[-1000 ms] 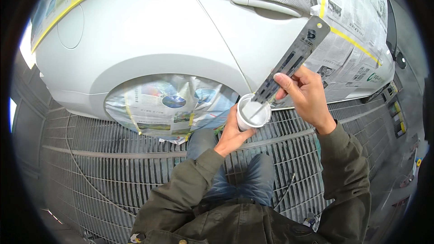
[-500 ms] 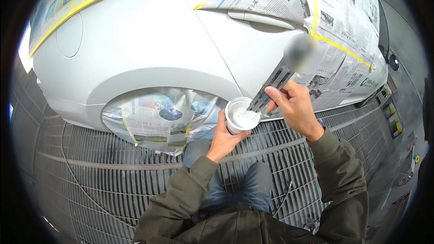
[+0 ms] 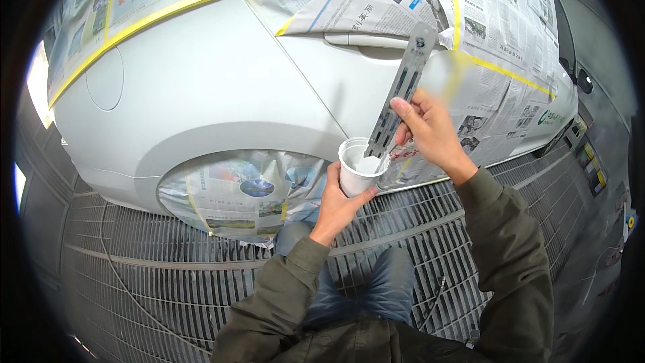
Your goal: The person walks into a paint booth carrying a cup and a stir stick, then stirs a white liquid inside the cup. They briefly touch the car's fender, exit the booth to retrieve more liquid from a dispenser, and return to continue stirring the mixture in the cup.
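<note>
1. Metal floor grating (image 3: 168, 275) runs under a white car body (image 3: 222, 94) masked with newspaper (image 3: 497, 33) and yellow tape (image 3: 161, 15).
2. Small white plastic cup (image 3: 357, 168) holding white paste sits before the car's lower sill, gripped from below by the left hand (image 3: 339, 202), fingers wrapped around it.
3. Long grey slotted metal mixing stick (image 3: 401, 87) stands tilted with its lower end in the cup, pinched by the closed right hand (image 3: 430, 131).
4. Newspaper-wrapped wheel (image 3: 242, 191) lies left of the cup.

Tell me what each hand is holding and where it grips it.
The left hand holds a white cup around its lower wall. The right hand pinches a flat grey stirring stick near its middle, its lower end in the cup.
</note>
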The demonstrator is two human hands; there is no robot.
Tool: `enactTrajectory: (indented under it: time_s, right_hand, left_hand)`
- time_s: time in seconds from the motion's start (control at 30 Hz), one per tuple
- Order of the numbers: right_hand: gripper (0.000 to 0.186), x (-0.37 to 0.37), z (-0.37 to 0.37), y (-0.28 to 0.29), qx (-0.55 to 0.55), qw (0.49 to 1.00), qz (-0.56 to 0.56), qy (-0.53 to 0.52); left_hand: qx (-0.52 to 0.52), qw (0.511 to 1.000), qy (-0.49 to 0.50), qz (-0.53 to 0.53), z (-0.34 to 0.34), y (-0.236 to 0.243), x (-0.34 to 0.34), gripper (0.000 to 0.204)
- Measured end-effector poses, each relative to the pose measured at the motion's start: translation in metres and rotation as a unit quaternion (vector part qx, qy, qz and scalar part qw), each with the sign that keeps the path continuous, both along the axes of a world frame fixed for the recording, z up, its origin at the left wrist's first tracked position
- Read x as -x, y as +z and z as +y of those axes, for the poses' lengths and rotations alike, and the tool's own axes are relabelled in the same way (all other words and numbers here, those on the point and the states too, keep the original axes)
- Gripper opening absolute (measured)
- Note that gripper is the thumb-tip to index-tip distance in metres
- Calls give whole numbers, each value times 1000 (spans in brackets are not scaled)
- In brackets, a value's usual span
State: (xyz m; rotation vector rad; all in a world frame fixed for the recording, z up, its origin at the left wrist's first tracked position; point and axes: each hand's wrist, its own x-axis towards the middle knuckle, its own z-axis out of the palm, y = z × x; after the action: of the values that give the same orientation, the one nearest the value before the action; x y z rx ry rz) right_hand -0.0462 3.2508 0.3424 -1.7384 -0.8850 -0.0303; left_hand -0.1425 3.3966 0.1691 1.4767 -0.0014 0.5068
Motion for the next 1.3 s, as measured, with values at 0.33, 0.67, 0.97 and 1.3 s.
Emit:
enactTrajectory:
  time_s: [0.33, 0.67, 0.97, 1.3]
  right_hand:
    - [31, -27, 7, 6, 34, 999, -2, -4]
    - [31, -73, -9, 43, -67, 998, 7, -9]
    - [31, -115, -14, 47, -82, 996, 36, -12]
    - [30, -67, -5, 34, 14, 989, -138, 53]
  left_hand:
    - [21, 999, 26, -19, 2, 6, -9, 82]
    - [49, 998, 30, -20, 3, -3, -9, 80]
    - [63, 997, 22, -26, 0, -3, -7, 76]
    - [70, 997, 26, -15, 4, 1, 0, 79]
